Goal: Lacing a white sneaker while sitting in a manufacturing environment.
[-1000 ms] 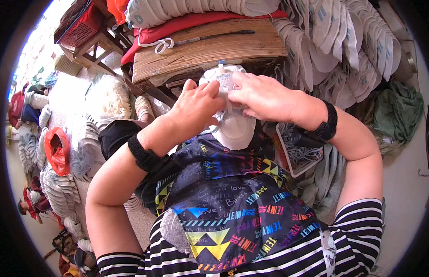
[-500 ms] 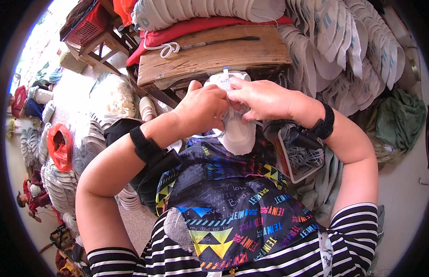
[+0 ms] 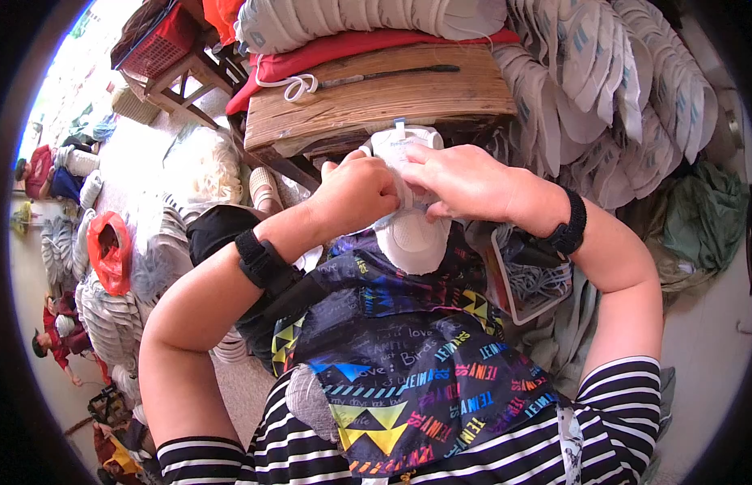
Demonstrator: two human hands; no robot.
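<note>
The white shoe upper point(image 3: 414, 242) lay lengthwise in front of the person, its long axis running almost straight away from the body, with the rounded toe end nearest the lap and the narrower, tabbed end close to the front edge of the wooden bench point(image 3: 376, 101); whether that far end touched the wood could not be told; the left hand point(image 3: 356, 190) met the piece from its left flank, knuckles bent and fingers curled in at about mid-length, so that the shoe stood just to the right of that fist; what, if anything, its fingertips pinched was hidden; the right hand point(image 3: 469, 182) came in from the opposite flank, forefinger laid across the upper part and the lower fingertips beside the opening, so that the shoe lay to its left; it touched the piece, yet I could not tell whether it was clasped or merely steadied; of the two, the right reached further over the middle line, while the fingertips of both stood near each other across the long axis; the toe hung over the dark printed apron point(image 3: 416, 347), uncovered by either hand; a tray point(image 3: 506, 288) of grey laces point(image 3: 538, 283) sat beyond it, below the right wrist
</note>
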